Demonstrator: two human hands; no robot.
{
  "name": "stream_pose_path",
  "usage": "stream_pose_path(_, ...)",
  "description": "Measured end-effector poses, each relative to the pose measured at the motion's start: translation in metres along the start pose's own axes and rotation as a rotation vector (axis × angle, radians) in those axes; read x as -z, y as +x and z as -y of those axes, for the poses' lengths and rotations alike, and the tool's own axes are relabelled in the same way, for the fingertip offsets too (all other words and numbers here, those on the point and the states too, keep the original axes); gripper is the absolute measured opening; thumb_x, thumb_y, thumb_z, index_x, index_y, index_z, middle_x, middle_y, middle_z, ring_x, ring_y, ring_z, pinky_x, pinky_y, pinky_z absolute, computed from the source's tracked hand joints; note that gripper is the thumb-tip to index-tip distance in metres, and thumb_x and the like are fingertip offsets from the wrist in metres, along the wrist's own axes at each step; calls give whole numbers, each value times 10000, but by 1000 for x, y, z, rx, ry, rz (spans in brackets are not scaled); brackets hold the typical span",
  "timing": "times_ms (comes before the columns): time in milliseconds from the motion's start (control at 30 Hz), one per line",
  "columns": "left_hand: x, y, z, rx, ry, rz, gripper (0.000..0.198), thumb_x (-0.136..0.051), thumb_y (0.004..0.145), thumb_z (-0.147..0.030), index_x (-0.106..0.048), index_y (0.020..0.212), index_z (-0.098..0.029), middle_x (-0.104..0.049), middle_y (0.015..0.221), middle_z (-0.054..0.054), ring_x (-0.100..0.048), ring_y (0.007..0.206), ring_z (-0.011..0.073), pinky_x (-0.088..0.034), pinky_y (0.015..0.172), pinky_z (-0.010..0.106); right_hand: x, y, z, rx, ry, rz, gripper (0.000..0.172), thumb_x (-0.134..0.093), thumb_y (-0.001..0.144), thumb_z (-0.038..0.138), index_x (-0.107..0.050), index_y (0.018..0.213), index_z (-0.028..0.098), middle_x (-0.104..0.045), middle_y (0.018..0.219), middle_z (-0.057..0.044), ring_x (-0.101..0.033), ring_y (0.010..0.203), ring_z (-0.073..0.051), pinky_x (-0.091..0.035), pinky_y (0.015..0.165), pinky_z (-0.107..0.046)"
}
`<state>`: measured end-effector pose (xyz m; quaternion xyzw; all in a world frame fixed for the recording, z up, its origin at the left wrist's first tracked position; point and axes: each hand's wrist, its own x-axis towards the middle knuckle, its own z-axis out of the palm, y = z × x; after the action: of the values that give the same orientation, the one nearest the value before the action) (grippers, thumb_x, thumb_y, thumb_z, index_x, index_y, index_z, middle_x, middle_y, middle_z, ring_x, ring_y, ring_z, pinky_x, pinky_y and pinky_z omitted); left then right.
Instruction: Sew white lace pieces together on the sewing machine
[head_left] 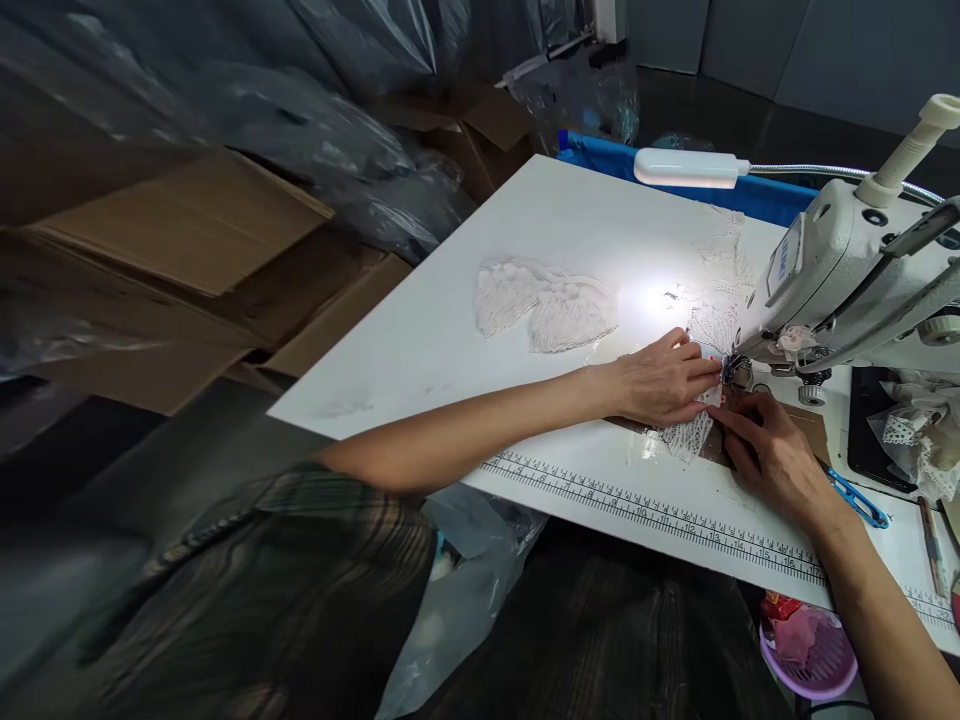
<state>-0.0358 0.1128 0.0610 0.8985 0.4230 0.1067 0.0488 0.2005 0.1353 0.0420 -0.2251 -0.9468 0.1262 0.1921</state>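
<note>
A piece of white lace (pixel 688 438) lies under the needle area of a white sewing machine (pixel 817 270). My left hand (pixel 664 380) rests on this lace, fingers stretched toward the presser foot (pixel 731 368) and lying flat. From the right, my right hand (pixel 776 450) pinches the lace's edge close to the foot, with its fingers bent; the fingertips are partly hidden. More white lace (pixel 716 320) extends behind the foot. Left of my hands, a gathered white lace piece (pixel 547 305) lies on the white table (pixel 450 360).
A lamp (pixel 690 168) lights the table. Blue thread snips (pixel 859 498) lie beside my right wrist, near a black tray (pixel 874 430) and bagged lace scraps (pixel 919 430). A ruler strip (pixel 652 515) lines the front edge. Cardboard boxes (pixel 187 220) stand left; a purple basket (pixel 814 685) sits below.
</note>
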Motion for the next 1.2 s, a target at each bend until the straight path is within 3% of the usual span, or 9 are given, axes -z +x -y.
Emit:
stream_pose_path(267,-9,-1,4,39,-103,-94,373,-438,983,-368,-630,1248,-189,-563,1444,136,-560,1133,291,-262,1045,475,5,2,2,-35,25,-12,355,-485,943,195,-704,1222,202,-574,987,-118,-601,822,-205,-587,738,-370)
stream_pose_path(533,-15,-2,3,44,-66,-97,372,-430,995,-342,-606,1283,-185,-551,1455,137,-554,1175,288,-285,1046,487,0,1,3,-65,10,-23,376,-455,964,230,-687,1258,254,-573,993,-113,-597,837,-211,-591,717,-381)
stream_pose_path(867,-22,-2,5,11,-11,-161,411,-374,1012,-371,-611,1273,-159,-599,1402,142,-571,1185,275,-294,1056,491,1,2,2,-35,46,-76,337,-467,968,226,-718,1192,221,-580,969,-109,-617,836,-201,-599,729,-362)
stream_pose_path(1200,-21,-2,3,20,-14,-173,372,-440,991,-332,-612,1283,-176,-588,1419,131,-556,1248,272,-264,1106,496,1,5,-1,-10,44,-107,299,-490,955,206,-719,1147,214,-579,932,-85,-635,824,-180,-599,748,-343)
